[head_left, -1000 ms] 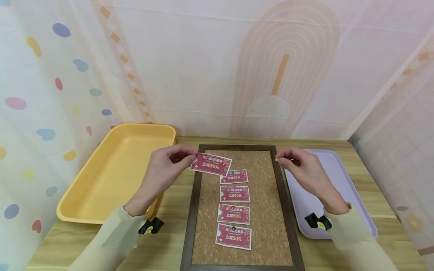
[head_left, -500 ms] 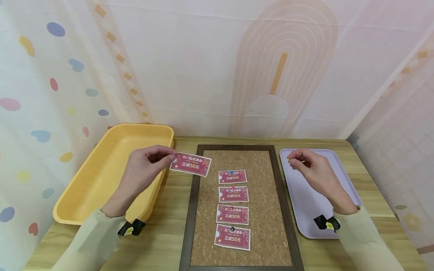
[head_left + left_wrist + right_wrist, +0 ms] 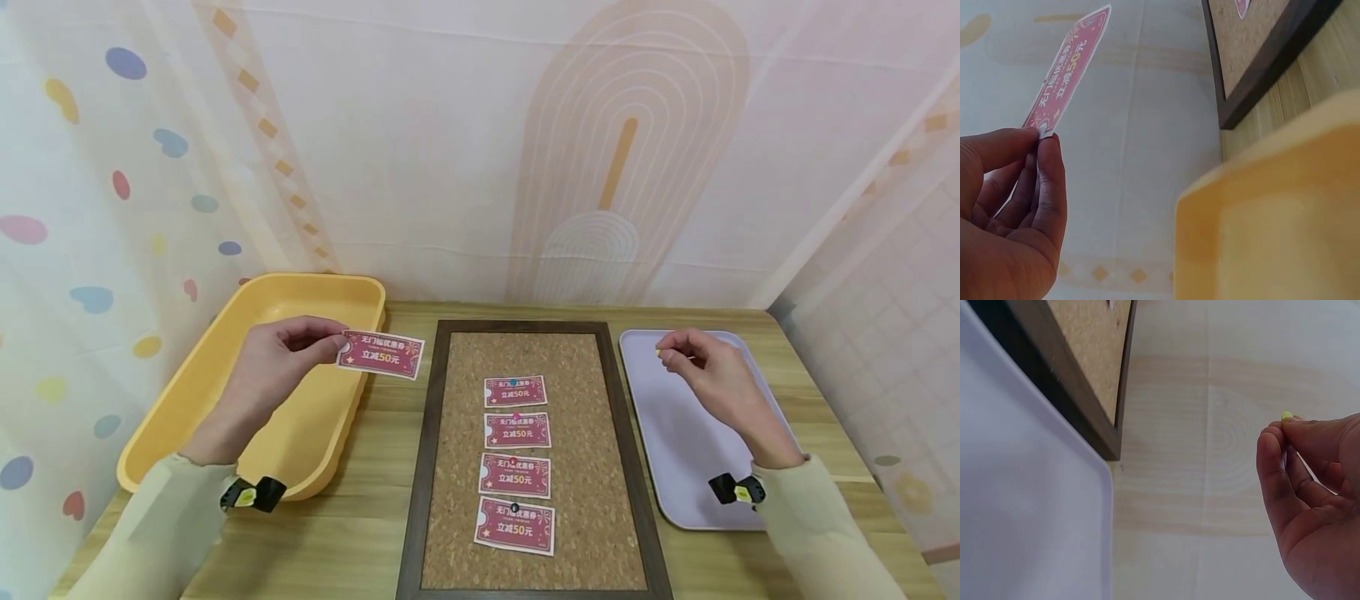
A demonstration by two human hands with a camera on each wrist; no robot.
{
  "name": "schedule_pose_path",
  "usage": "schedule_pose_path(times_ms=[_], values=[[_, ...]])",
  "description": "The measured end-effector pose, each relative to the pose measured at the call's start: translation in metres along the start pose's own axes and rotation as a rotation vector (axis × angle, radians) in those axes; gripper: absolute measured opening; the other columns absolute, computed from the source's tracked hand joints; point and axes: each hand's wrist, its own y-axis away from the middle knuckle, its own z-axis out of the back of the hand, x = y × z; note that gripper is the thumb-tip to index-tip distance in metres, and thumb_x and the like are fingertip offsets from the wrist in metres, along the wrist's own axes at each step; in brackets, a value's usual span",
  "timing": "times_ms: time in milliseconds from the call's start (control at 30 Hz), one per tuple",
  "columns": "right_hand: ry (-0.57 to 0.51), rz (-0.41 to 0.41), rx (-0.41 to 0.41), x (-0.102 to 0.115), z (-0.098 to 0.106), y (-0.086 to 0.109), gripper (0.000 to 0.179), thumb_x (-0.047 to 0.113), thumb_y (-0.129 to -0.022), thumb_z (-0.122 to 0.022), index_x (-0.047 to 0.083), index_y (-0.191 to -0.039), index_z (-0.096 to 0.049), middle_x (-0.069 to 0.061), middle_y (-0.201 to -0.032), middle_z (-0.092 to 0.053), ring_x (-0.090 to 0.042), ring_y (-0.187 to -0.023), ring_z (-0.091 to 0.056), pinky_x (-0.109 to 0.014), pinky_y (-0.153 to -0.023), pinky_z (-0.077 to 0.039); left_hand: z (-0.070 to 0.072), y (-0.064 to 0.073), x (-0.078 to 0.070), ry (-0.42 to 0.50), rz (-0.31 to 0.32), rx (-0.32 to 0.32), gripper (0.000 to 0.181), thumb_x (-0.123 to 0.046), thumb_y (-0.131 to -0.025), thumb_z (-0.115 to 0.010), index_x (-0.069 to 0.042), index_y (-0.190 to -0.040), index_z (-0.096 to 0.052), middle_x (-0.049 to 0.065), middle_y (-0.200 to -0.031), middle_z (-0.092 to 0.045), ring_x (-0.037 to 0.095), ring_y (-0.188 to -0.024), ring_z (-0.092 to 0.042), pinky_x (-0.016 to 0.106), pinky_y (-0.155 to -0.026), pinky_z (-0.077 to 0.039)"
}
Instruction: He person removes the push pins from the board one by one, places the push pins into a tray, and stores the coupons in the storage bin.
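My left hand (image 3: 273, 367) pinches a red paper coupon (image 3: 380, 353) by its left end, between thumb and forefinger. The coupon hangs in the air near the right rim of the yellow tray, its printed face towards me. Over the lilac tray, my right hand (image 3: 708, 379) pinches a small yellow pushpin (image 3: 1287, 415), of which only the head shows at the fingertips. Between the hands lies a framed cork board (image 3: 592, 467). Several like coupons (image 3: 515, 477) run down it in a column, each with a pushpin (image 3: 514, 507) at its top edge, in blue, pink, red and black.
A deep yellow tray (image 3: 180, 392) stands on the left of the wooden table (image 3: 360, 517). A shallow lilac tray (image 3: 697, 475) lies right of the board, beside its frame (image 3: 427, 433). A patterned curtain (image 3: 420, 150) hangs along the table's back edge.
My left hand has carried the coupon leftwards, off the board and towards the yellow tray. My right hand has moved right with the yellow pushpin, further over the lilac tray.
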Motion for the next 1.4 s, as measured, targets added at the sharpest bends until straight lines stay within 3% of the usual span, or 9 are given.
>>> schedule_pose_path(times_ms=[267, 667, 867, 1067, 1400], values=[[0.025, -0.014, 0.018, -0.015, 0.005, -0.001, 0.007, -0.005, -0.096, -0.067, 0.000, -0.100, -0.070, -0.008, -0.086, -0.070, 0.001, -0.073, -0.060, -0.012, -0.065, -0.047, 0.018, -0.012, 0.028, 0.117, 0.030, 0.031, 0.031, -0.013, -0.099, -0.071, 0.009, -0.119, -0.067, -0.011, -0.096, -0.074, 0.005, -0.083, -0.066, 0.018, -0.075, -0.055], [0.081, -0.115, 0.079, -0.038, 0.014, -0.004, 0.008, -0.001, -0.100, -0.064, -0.003, -0.105, -0.068, -0.012, -0.092, -0.070, -0.002, -0.077, -0.058, -0.016, -0.066, -0.046, 0.040, -0.030, 0.066, 0.218, 0.080, 0.087, 0.017, -0.012, -0.102, -0.065, -0.001, -0.114, -0.069, -0.013, -0.096, -0.072, 0.004, -0.086, -0.066, 0.018, -0.080, -0.056], [0.115, -0.136, 0.087, -0.049, 0.015, -0.006, 0.009, 0.002, -0.101, -0.063, -0.002, -0.106, -0.068, -0.013, -0.096, -0.071, -0.003, -0.079, -0.057, -0.017, -0.066, -0.044, 0.048, -0.040, 0.081, 0.352, 0.152, 0.096, 0.010, -0.008, -0.101, -0.066, -0.013, -0.105, -0.074, -0.011, -0.095, -0.072, 0.003, -0.085, -0.067, 0.018, -0.078, -0.056], [0.128, -0.179, 0.116, -0.058, 0.014, -0.010, 0.010, 0.004, -0.102, -0.062, -0.001, -0.108, -0.068, -0.013, -0.096, -0.071, -0.008, -0.080, -0.058, -0.020, -0.066, -0.045, 0.053, -0.050, 0.095, 0.392, 0.250, 0.119, 0.009, -0.011, -0.102, -0.066, -0.013, -0.109, -0.071, -0.010, -0.097, -0.071, 0.003, -0.087, -0.068, 0.018, -0.080, -0.057], [0.125, -0.126, 0.163, -0.079, 0.003, -0.017, 0.006, 0.003, -0.099, -0.068, 0.000, -0.100, -0.072, -0.010, -0.086, -0.071, -0.010, -0.073, -0.055, -0.023, -0.063, -0.043, 0.062, -0.060, 0.125, 0.530, 0.362, 0.127, 0.016, -0.006, -0.101, -0.066, -0.018, -0.094, -0.076, -0.007, -0.091, -0.071, 0.006, -0.082, -0.068, 0.021, -0.078, -0.058]])
